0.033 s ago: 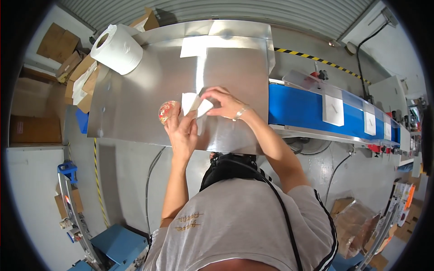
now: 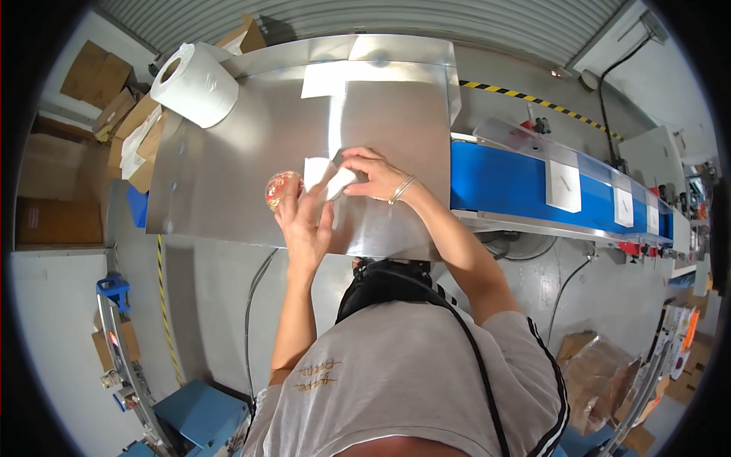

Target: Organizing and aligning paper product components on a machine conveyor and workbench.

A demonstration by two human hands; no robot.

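Observation:
My left hand (image 2: 303, 226) reaches over the metal table, its fingers curled over the edge of a round red-and-gold thing (image 2: 279, 189) with a shiny surface, whose kind I cannot make out. Its thumb and index finger are close to a small white folded piece (image 2: 317, 172), which looks like thin card or paper with raised flaps. The right side of that piece (image 2: 342, 181) is pinched between the thumb and fingers of my right hand (image 2: 378, 177). Bracelets circle my right wrist. The left fingers partly hide the round thing and the lower part of the white piece.
A big white roll (image 2: 195, 85) stands at the table's far left corner, beside cardboard boxes (image 2: 141, 141). A flat white sheet (image 2: 323, 80) lies at the table's back. To the right runs a blue conveyor belt (image 2: 499, 175) carrying several flat white packs (image 2: 563, 187) under a clear guard.
The right side of the white piece has tilted slightly, and my left thumb and index finger have spread a little. My right hand has barely moved.

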